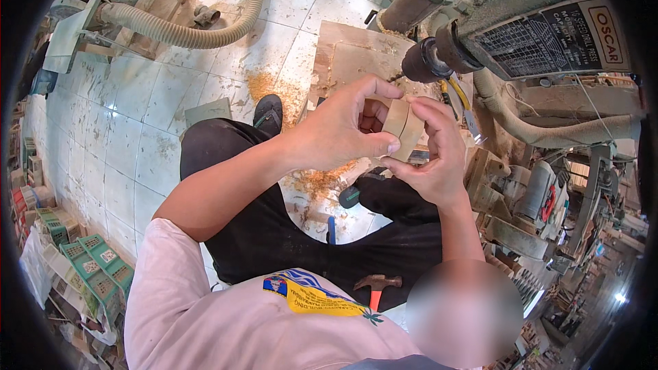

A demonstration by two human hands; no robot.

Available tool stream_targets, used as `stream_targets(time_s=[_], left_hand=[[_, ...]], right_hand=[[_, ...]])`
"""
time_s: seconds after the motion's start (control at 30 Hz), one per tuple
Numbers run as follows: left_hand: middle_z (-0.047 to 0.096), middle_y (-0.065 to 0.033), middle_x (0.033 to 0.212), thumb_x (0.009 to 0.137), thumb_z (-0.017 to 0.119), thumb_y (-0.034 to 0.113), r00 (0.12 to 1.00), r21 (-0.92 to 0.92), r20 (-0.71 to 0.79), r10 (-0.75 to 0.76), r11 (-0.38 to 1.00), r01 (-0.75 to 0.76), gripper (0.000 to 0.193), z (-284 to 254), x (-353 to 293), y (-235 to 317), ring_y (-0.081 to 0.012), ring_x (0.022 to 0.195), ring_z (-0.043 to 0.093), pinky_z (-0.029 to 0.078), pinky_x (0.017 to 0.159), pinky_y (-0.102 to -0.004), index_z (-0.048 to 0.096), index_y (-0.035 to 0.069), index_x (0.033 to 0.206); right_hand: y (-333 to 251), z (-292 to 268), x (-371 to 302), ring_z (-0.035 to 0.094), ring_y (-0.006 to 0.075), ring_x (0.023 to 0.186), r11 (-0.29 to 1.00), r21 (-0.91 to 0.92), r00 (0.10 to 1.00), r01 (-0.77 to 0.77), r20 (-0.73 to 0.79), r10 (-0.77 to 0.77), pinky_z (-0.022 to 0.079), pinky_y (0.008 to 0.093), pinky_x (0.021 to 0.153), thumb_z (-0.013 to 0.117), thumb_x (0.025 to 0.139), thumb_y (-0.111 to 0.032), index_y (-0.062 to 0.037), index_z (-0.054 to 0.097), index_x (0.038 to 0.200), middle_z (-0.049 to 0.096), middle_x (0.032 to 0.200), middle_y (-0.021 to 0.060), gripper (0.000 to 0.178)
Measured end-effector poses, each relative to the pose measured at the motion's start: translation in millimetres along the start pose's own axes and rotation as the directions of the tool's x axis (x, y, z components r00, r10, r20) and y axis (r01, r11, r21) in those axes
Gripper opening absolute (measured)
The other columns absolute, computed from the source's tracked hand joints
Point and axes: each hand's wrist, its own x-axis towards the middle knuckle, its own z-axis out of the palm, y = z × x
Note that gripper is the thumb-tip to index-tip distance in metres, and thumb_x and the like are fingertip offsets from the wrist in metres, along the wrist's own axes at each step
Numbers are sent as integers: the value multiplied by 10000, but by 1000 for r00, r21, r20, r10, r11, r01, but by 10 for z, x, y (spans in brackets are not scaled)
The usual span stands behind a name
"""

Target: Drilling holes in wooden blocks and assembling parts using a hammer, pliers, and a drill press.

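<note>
Tan, boxy, seamed wooden piece [404, 129], pinched by left hand [337, 133] and right hand [440, 157]; black cylindrical drill chuck [423, 62] at one o'clock. Uneven fingertip pressure might shift the seam.

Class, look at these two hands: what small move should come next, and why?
Probably draw the pale wooden workpiece slightly away from the drill bit: the left hand and right hand both hold it, and the left one appears close to the bit in this view, though depth is unclear.
</note>
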Motion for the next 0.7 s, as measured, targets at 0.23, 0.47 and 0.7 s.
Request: stream_targets(time_s=[0.23, 0.47, 0.7], left_hand=[[635, -155, 1278, 911, 779, 45, 1000, 12, 14, 11, 1000, -12, 649, -31, 12, -53, -178, 1158, 636, 535, 1006, -348, 414, -9, 1446], [639, -158, 1279, 902, 797, 54, 1000, -48, 13, 25, 999, -24, 664, -15, 8, -56, -178, 1151, 641, 541, 997, -345, 420, -15, 1444], [653, -134, 1238, 903, 791, 40, 1000, 2, 19, 22, 1000, -22, 654, -21, 24, -76, -162, 1125, 643, 543, 987, -336, 424, -16, 1441]], right_hand=[[91, -48, -50, 561, 265, 1322, 991, 121, 993, -55, 109, 42, 477, 405, 1108, 951, 675, -53, -5, 477, 1433, 452, 1485, 179, 895], [95, -23, -41, 563, 300, 1307, 975, 215, 998, -53, 43, 44, 483, 418, 1088, 963, 641, -102, -32, 516, 1391, 528, 1421, 193, 876], [109, -5, -71, 535, 282, 1337, 947, 307, 995, -90, 59, 75, 455, 423, 1128, 962, 636, -57, -25, 485, 1417, 477, 1458, 177, 915]])
